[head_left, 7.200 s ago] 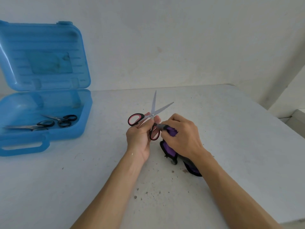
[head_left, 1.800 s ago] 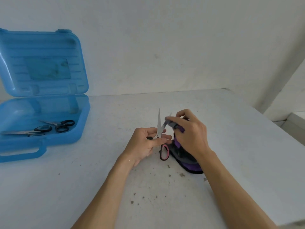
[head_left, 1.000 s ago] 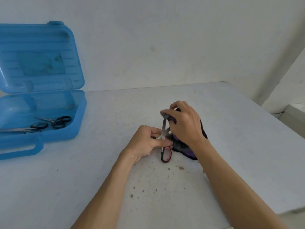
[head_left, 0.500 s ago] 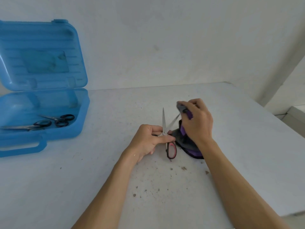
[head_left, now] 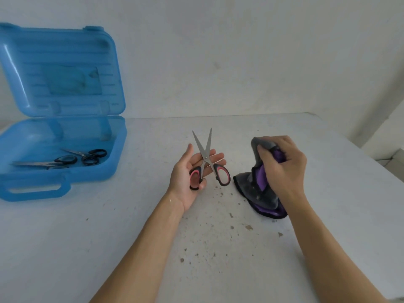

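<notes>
Blue case (head_left: 65, 178) sits far left on the counter (head_left: 131, 237). My left hand (head_left: 185, 180) cradles the red-handled scissors (head_left: 205, 158), blades spread, one finger seemingly hooked over a loop. My right hand (head_left: 282, 169) grips the grey-purple cloth (head_left: 262, 193). Mid-wipe, I judge; next, bring cloth onto a blade carefully.

Found open blue case (head_left: 98, 171) obstructing frame's left, scissors (head_left: 205, 156) and cloth (head_left: 262, 196) at centre; bare tabletop (head_left: 76, 248) passable lower left.
</notes>
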`<action>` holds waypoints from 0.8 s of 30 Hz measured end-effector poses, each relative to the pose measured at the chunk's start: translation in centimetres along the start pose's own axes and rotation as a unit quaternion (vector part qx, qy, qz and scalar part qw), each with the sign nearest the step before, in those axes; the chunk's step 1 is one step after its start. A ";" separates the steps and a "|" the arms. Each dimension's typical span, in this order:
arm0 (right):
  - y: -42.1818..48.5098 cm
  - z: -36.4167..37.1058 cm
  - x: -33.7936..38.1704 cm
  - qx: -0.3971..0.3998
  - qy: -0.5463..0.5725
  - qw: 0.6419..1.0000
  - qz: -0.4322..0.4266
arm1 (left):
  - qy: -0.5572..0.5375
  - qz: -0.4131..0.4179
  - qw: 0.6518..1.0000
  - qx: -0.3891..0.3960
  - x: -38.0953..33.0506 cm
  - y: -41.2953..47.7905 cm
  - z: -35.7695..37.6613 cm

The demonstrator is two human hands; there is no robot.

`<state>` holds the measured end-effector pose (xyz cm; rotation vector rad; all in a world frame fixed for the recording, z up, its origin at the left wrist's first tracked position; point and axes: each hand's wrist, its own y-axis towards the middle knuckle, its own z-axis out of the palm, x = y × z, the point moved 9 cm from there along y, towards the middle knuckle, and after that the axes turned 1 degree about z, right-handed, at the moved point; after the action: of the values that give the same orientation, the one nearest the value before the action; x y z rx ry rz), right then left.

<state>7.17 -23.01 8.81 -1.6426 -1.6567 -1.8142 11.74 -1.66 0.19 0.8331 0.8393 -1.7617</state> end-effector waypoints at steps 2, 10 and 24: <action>-1.1 1.6 2.1 0.044 -0.023 0.992 -0.112 | 0.026 0.013 0.999 -0.016 -0.1 0.1 -0.2; -3.6 6.6 2.5 0.146 -0.149 0.946 -0.248 | 0.134 0.088 0.986 -0.041 -0.9 -0.4 -0.3; -3.0 5.2 2.4 0.114 -0.128 0.958 -0.229 | 0.156 0.094 0.983 -0.019 -0.7 -0.5 1.0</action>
<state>7.03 -16.65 7.77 -1.5363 -2.4270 -1.5437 11.33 -2.03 1.37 1.1434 0.9601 -1.4660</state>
